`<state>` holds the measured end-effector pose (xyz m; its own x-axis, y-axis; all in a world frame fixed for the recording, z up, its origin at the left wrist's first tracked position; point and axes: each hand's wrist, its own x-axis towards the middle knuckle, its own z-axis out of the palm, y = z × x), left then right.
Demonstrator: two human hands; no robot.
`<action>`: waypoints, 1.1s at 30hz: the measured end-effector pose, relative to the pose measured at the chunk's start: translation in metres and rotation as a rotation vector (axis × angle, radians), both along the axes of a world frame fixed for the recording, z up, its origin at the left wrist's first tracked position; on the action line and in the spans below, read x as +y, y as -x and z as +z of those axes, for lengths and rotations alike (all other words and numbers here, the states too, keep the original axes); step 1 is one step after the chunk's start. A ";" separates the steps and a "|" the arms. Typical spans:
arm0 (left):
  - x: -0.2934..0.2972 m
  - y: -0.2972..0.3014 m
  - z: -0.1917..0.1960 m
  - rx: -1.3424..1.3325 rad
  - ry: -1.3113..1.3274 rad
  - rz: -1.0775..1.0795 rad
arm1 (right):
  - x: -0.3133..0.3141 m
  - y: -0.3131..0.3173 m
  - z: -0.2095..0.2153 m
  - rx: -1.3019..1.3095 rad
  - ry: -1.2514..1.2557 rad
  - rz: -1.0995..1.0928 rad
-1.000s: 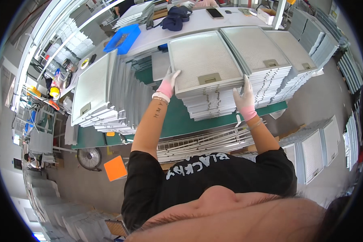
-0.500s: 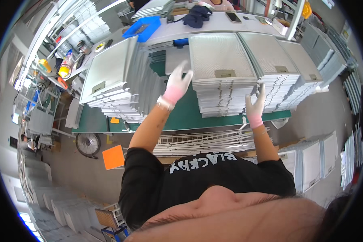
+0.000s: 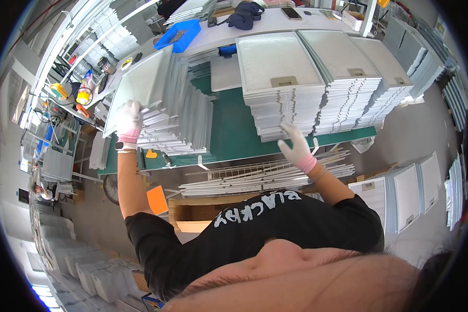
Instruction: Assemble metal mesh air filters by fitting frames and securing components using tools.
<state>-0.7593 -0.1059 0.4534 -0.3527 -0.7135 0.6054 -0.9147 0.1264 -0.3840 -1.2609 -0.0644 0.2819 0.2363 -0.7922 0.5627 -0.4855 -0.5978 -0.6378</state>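
Both my hands wear white gloves with pink cuffs. My left hand (image 3: 128, 120) is closed over the front edge of the top mesh filter panel (image 3: 143, 78) on the left stack, covering the spot where its latch was. The thumb and fingertips are partly hidden. My right hand (image 3: 296, 145) is empty, fingers apart, in front of the lower edge of the middle filter stack (image 3: 281, 62). That stack's top panel shows a recessed latch (image 3: 284, 81) at its near edge. Two more filter stacks stand against it on the right.
The stacks rest on a green-topped bench (image 3: 226, 122). Behind it, a white table (image 3: 275, 23) holds a blue tray (image 3: 178, 35), dark cloth and a phone. White frame strips (image 3: 265, 179) and an open cardboard box (image 3: 192, 213) lie below the bench's near edge.
My left hand has gone from the gap between the stacks left onto the left stack's top panel. My right hand has moved left and toward me, away from the stacks' edge.
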 end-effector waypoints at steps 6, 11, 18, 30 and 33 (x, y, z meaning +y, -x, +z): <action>0.050 0.114 0.039 -0.059 0.320 -0.357 | 0.016 0.000 0.021 -0.069 -0.276 0.347; 0.099 0.283 0.020 -0.236 -0.163 -0.504 | 0.015 -0.016 0.101 -1.187 -0.571 0.956; 0.042 0.344 0.026 0.007 -0.214 -0.756 | -0.050 0.058 0.149 -0.680 -0.390 0.282; -0.155 0.300 -0.099 1.259 -0.577 -0.324 | -0.205 0.120 0.099 0.308 -0.119 -0.424; -0.163 0.304 -0.115 1.116 -0.524 -0.319 | -0.203 0.112 0.093 0.634 -0.114 -0.541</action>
<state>-1.0634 -0.2692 0.3381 -0.0349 -0.9343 0.3549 -0.6085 0.3015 0.7340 -1.3732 -0.2677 0.3751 0.0515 -0.9311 0.3610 -0.9734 -0.1277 -0.1904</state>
